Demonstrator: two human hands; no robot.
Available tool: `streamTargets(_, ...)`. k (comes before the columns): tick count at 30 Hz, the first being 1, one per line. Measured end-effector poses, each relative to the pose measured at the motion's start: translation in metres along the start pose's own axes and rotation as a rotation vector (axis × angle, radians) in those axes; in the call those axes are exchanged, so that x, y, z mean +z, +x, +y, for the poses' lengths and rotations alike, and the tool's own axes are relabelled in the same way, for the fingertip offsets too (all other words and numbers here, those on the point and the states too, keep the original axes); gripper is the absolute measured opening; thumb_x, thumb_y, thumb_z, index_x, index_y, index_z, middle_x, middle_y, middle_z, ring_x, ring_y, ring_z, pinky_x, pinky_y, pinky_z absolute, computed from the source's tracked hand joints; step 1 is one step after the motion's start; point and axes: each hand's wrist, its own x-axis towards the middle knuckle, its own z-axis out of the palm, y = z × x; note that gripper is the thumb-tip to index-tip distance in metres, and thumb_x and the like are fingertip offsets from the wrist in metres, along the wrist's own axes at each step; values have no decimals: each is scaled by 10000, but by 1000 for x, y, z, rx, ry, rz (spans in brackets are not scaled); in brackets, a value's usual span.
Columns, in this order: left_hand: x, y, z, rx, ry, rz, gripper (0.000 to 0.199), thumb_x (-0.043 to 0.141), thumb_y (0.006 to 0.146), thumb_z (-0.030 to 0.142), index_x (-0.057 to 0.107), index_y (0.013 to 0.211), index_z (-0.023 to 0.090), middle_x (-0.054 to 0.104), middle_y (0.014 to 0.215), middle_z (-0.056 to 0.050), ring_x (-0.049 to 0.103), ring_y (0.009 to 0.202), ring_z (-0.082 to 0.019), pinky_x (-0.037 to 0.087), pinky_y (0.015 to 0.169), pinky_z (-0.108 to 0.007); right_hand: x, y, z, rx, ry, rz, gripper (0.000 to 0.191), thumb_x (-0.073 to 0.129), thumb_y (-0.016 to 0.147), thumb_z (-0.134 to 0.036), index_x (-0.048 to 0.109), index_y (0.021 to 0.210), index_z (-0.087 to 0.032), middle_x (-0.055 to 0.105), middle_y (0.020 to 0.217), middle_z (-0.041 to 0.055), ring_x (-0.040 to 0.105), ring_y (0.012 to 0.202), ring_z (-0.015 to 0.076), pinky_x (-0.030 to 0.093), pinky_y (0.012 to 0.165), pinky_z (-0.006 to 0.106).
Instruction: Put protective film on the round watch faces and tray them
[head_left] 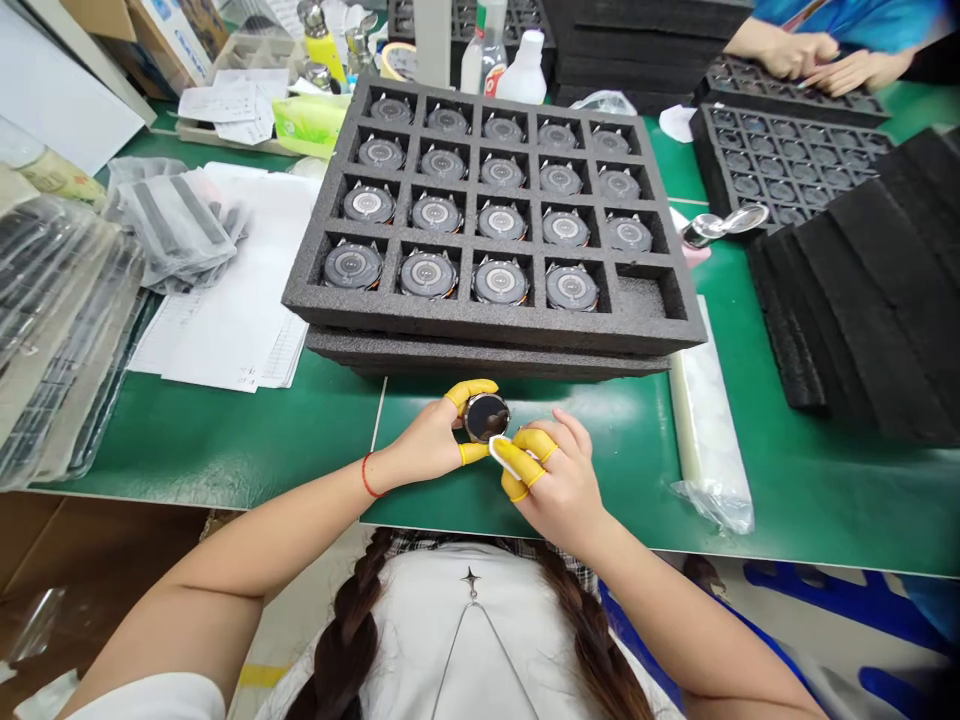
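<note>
Wiping appears under way at the frame's centre: the watch (486, 418) is gripped by its rim in the left hand (424, 440), a white pad (501, 454) pinched at its lower edge by the right hand (566, 495). Nineteen more watches (502, 283) are seated in the tray (480, 319), upper centre; how many are finished cannot be told.

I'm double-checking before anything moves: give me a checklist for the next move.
1. Watch held: ok, in the left hand, dark screen up.
2. White pad held: ok, in the right hand, close to the watch's edge.
3. Yellow finger covers worn: ok, on both hands.
4. Screen free of marks: cannot tell, reflections hide it.
5. Watches in the foam tray seated in compartments: ok.
6. Co-worker's hands apart from that tray: ok.
</note>
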Motion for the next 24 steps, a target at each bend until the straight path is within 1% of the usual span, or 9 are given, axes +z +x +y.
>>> streamTargets(4,-2,0,2,-52,15,23,631,761,735,273,456,1284,214,579,1267,-101,627,1090,-228,535,939,-365,-12,-6,2,164,185,43,210,542,826,-105,648,936,-248,620,795,-3,588,845,166,416,1003,487)
streamTargets(6,-4,1,1,-86,50,45,643,754,744,312,437,1295,219,590,1262,-107,637,1081,-242,532,954,-411,-21,-14,17,244,143,-9,209,580,851,-181,649,1042,-232,659,904,29,597,889,179,461,958,456)
streamTargets(8,-5,3,-2,-111,51,66,680,760,734,354,417,1307,223,611,1243,-109,656,1055,-253,522,974,-453,-36,-30,43,343,26,-103,305,624,858,-285,631,1151,-200,666,1077,87,598,985,208,502,909,416)
streamTargets(10,-5,5,-6,-139,43,82,733,779,704,387,408,1317,232,625,1236,-105,673,1030,-263,513,988,-478,-58,-54,72,480,-134,-122,319,617,871,-313,640,1159,-177,645,1171,129,584,1065,238,511,906,419)
streamTargets(13,-6,8,-11,-173,59,110,777,805,660,407,421,1318,251,633,1239,-92,677,1031,-276,490,1013,-505,-101,-97,102,668,-316,-63,242,523,914,-237,681,1072,-144,667,1104,159,594,1037,274,492,912,497)
streamTargets(15,-7,10,-12,-186,64,132,771,811,650,404,432,1307,266,639,1229,-81,677,1031,-277,473,1026,-520,-126,-123,108,718,-351,-86,233,517,901,-204,692,1040,-138,683,1047,154,610,980,280,507,869,505)
streamTargets(17,-7,11,-13,-202,56,161,753,816,643,392,444,1288,277,645,1211,-71,681,1016,-269,464,1035,-524,-142,-144,105,728,-344,-145,254,593,850,-211,683,1081,-160,685,1063,128,621,961,269,528,839,472)
streamTargets(21,-5,16,-15,-207,52,194,728,824,627,365,463,1253,282,654,1185,-64,689,989,-260,478,1023,-508,-145,-166,97,705,-328,-199,495,716,749,-224,622,1235,-214,617,1230,128,605,1038,267,531,849,445)
streamTargets(24,-4,18,-20,-160,119,154,731,809,650,389,447,1273,267,645,1194,-75,684,1000,-266,489,1010,-503,-136,-169,99,695,-345,-144,278,659,818,-226,710,1091,-239,619,1187,127,590,1019,261,513,848,456)
